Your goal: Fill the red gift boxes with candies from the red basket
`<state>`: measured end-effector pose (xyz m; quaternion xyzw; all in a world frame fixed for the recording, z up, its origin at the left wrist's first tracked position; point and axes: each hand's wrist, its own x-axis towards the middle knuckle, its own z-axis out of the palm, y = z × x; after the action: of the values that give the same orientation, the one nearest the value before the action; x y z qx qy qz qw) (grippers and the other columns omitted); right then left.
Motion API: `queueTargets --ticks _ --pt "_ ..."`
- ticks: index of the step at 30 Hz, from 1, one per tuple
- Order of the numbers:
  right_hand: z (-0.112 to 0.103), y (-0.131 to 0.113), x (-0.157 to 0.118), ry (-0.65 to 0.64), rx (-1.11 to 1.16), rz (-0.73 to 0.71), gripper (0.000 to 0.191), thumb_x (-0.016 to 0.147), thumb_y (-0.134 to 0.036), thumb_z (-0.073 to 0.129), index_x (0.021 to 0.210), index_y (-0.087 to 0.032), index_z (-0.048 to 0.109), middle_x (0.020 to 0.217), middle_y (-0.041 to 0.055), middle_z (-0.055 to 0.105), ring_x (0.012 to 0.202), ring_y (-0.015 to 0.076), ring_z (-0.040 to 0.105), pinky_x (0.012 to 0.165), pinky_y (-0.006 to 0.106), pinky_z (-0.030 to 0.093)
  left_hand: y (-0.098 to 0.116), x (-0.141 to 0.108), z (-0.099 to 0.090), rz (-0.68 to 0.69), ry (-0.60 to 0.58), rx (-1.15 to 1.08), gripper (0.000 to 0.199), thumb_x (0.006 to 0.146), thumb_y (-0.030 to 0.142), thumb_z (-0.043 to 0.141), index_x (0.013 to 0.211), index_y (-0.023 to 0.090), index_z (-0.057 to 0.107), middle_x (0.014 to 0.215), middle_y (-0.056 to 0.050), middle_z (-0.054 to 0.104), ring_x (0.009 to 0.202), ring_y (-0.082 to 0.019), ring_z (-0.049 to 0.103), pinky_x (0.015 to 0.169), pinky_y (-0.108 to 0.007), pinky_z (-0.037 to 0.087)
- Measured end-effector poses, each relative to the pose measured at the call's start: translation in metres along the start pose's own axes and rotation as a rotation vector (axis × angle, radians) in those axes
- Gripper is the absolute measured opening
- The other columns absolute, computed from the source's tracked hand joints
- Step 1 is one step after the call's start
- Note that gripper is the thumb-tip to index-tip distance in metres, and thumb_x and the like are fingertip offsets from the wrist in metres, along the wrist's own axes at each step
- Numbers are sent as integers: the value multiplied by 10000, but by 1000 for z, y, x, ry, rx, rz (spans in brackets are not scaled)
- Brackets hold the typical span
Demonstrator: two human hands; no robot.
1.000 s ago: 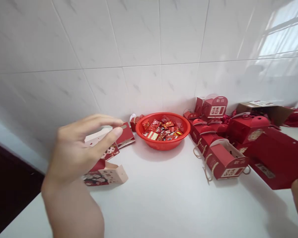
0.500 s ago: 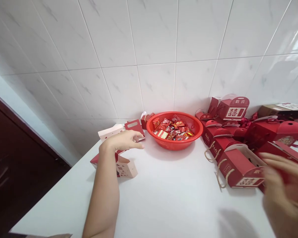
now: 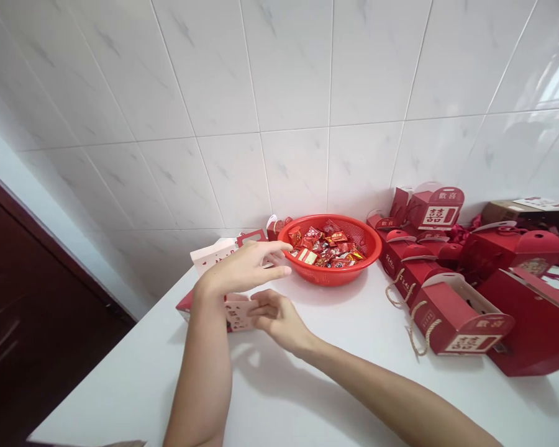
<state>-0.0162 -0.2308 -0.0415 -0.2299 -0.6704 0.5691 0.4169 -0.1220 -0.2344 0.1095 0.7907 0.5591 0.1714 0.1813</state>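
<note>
My left hand [image 3: 245, 268] hovers over a red and cream gift box, its fingers stretched out toward the basket's near left rim, holding nothing. Beneath it, the gift box [image 3: 240, 315] lies on the white table, partly hidden by my left wrist and forearm. My right hand [image 3: 282, 321] pinches the right edge of this box's cream printed flap. Just beyond the hands stands a red plastic basket [image 3: 328, 277] of wrapped candies [image 3: 330, 245]. Behind my left hand, an opened cream and red box [image 3: 213, 251] is partly covered.
Several red gift boxes crowd the right side, the nearest an open one [image 3: 466, 310] with rope handles. A large red bag or box [image 3: 531, 329] stands beside it. A small red box [image 3: 276, 228] sits behind the basket. Tiled wall [image 3: 293, 167] bounds the table [image 3: 335, 347] at the back.
My right hand has come from the boxes at the far right across to the cream flap and taken hold of it. My left hand has shifted slightly right, closer to the basket.
</note>
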Motion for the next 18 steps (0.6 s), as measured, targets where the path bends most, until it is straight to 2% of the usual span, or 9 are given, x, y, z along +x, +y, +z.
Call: queueTargets --ticks 2,4,6,11,15,18 --pt "-14 -11 3 71 -29 -88 160 914 -302 680 965 -156 641 882 15 697 790 155 691 760 337 579 0 -6 -2 27 40 6 525 871 479 594 1334 233 629 1274 -78 699 1156 -283 660 985 -386 532" --pt "-37 -29 0 146 -77 -182 170 926 -338 630 864 -180 635 840 15 685 795 160 667 798 331 552 2 -11 -5 32 65 1 484 889 438 581 1325 236 638 1237 -63 718 1124 -272 677 963 -370 544" --pt "-64 -51 -8 205 -158 -271 220 886 -355 671 750 -201 592 769 2 644 773 161 625 782 313 524 6 -14 -6 53 79 -6 439 910 403 565 1309 239 648 1213 -49 728 1101 -265 686 945 -359 552" --pt "-117 -93 -39 187 -406 -441 97 847 -177 667 780 -219 612 828 15 672 811 171 627 786 308 510 12 2 8 237 93 -1 393 924 392 601 1280 239 664 1324 -42 675 1210 -259 623 1043 -363 490" --pt "-142 -99 -62 172 -570 -511 166 845 -88 615 757 -226 647 894 36 706 854 182 671 782 306 528 18 29 36 385 60 -54 352 931 347 628 1259 225 663 1371 -51 636 1283 -248 567 1071 -359 458" --pt "-156 -89 -78 204 -643 -512 218 865 -60 578 786 -236 679 970 38 724 877 173 693 780 289 533 24 46 57 445 0 -111 298 941 302 618 1219 207 672 1300 -60 679 1223 -241 607 1049 -363 463"
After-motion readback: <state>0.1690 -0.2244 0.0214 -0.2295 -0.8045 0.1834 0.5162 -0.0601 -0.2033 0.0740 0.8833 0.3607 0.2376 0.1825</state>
